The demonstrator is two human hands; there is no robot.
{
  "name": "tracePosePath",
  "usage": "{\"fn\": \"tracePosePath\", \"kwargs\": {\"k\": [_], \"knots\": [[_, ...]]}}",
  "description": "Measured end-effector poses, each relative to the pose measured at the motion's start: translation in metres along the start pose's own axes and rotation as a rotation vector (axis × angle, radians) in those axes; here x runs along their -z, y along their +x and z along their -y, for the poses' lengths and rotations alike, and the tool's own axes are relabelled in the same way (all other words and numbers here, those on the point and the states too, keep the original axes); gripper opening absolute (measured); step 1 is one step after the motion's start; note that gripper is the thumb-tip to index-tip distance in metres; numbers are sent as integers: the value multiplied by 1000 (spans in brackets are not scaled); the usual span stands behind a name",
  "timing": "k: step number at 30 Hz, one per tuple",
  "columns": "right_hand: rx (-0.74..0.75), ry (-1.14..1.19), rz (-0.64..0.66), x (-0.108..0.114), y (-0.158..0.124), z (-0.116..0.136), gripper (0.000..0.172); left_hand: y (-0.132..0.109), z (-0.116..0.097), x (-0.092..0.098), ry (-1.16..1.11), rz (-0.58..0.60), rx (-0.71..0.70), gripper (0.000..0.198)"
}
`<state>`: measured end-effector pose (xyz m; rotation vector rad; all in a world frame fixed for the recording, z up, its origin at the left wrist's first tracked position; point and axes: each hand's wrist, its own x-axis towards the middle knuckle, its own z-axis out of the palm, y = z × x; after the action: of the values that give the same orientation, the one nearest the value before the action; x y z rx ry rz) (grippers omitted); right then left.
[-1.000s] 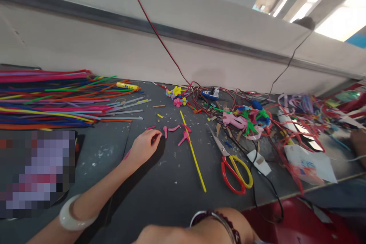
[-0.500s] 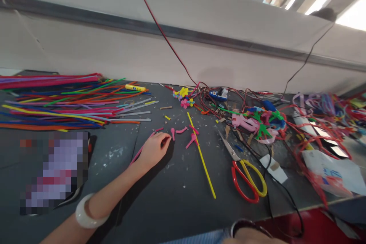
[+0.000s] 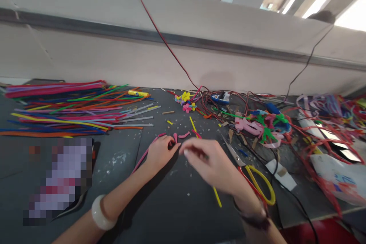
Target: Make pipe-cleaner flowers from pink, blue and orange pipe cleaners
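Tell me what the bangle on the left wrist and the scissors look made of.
The bangle looks like polished pale stone or glass: milky, smooth, softly shiny. The scissors' handle looks like glossy moulded plastic, bright yellow; the blade looks like bare steel, with a metallic grey sheen.

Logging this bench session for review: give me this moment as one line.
left hand: on pink pipe cleaner | right hand: over yellow pipe cleaner | nearby: red-and-yellow scissors

**No words you can read here**

The yellow tube [image 3: 138,93] has a printed label with a blue band, and the white sheet [image 3: 337,175] has blue marks on it, but both are too small and blurry to read.
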<state>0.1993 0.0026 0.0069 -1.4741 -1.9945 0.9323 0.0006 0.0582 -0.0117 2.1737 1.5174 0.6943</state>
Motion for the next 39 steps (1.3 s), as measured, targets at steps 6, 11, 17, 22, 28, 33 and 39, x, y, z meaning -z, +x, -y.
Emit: {"fn": "tracePosePath", "kwargs": {"k": [6, 11, 17, 22, 28, 33, 39], "knots": [[-51, -428, -102, 8, 73, 13, 24, 7, 2, -6, -79, -24, 59, 16], [0, -308, -75, 6, 85, -6, 15, 9, 8, -3, -279, -40, 107, 13], [-29, 109, -139, -4, 75, -12, 12, 9, 11, 0, -706, 40, 255, 25], [-107, 571, -167, -26, 59, -12, 25, 5, 8, -5, -1045, 127, 381, 33], [-157, 991, -126, -43, 47, -15, 30, 1, 5, -9, -1254, 172, 443, 24], [-179, 1168, -95, -47, 49, -16, 25, 1, 9, -10, -1319, 191, 467, 18], [-165, 1261, -117, -46, 56, -15, 21, 1, 8, -6, -1322, 199, 471, 24]]}}
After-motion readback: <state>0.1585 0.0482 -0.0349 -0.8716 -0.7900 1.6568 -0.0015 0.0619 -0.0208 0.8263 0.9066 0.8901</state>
